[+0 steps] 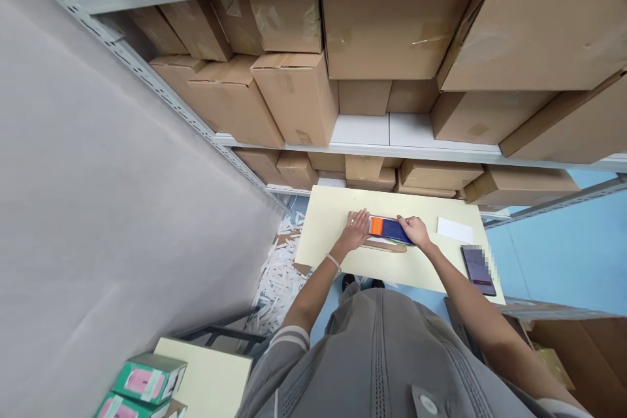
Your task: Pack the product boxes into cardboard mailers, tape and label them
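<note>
Grey cloth of the person's top [382, 353] filled the bottom of the head view, with both bare forearms reaching out from it to a pale yellow table [333, 209]. Near the middle of the tabletop lay a flat orange and dark blue packet [386, 228], its orange end to the left. Left hand [356, 230] lay flat on the tabletop against that orange end, fingers straight and close together, a thin band on the wrist. Right hand [415, 231] rested on the blue end, fingers curled down over the packet's edge; whether they pinched it I could not tell. Just in front of the packet, on the side nearer the person, lay a long tan ruler-like strip [386, 247], parallel to it.

Toward the tabletop's right edge lay a white card [454, 229], and at the near right corner a dark phone [478, 269] lay flat. Nothing stood between the hands and the packet.

Behind the table's far edge rose grey metal shelving [392, 144], each level packed with closed brown cardboard boxes [392, 26]; their contents were hidden. On the floor left of the table was a heap of white paper strips [279, 274]. At the lower left, a second pale surface [210, 379] carried green and pink cartons [149, 379], closed. An open brown carton [578, 346] sat at the lower right; its inside was not clear.
</note>
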The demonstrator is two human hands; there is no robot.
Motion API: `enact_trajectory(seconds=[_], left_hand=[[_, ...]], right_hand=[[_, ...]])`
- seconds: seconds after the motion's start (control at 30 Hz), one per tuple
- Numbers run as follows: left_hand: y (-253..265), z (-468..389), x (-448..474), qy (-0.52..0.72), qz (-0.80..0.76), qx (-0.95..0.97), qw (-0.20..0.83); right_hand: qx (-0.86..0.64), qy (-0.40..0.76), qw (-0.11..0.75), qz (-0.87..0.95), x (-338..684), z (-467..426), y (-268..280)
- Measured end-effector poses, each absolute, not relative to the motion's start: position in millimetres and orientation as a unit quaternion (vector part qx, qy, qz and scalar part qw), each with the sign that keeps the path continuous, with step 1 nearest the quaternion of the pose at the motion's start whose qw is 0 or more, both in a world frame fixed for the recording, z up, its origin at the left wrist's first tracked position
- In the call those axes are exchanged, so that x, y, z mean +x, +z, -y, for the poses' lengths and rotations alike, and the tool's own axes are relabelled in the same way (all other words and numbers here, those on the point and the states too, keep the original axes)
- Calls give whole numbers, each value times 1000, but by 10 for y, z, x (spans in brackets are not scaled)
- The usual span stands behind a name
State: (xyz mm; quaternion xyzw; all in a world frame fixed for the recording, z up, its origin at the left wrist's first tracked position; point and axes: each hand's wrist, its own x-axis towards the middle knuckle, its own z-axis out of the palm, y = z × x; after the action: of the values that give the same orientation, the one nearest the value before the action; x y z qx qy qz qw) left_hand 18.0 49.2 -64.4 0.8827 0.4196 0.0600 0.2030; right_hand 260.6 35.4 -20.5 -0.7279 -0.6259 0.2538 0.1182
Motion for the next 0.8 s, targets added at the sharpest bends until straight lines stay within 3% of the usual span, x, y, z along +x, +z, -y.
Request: enact_trajectory(seconds=[0.2, 0.5, 0.8], left_hand=[[-612, -649, 130, -35, -407, 886, 219], [-659, -654, 169, -39, -440, 875, 197], [-621, -678, 151, -26, -441, 872, 211]], right_hand=[[-731, 251, 79, 629, 2613, -415, -94], [-699, 201, -23, 685, 2634, -611, 433], [-770, 113, -97, 621, 4253, -289, 564]])
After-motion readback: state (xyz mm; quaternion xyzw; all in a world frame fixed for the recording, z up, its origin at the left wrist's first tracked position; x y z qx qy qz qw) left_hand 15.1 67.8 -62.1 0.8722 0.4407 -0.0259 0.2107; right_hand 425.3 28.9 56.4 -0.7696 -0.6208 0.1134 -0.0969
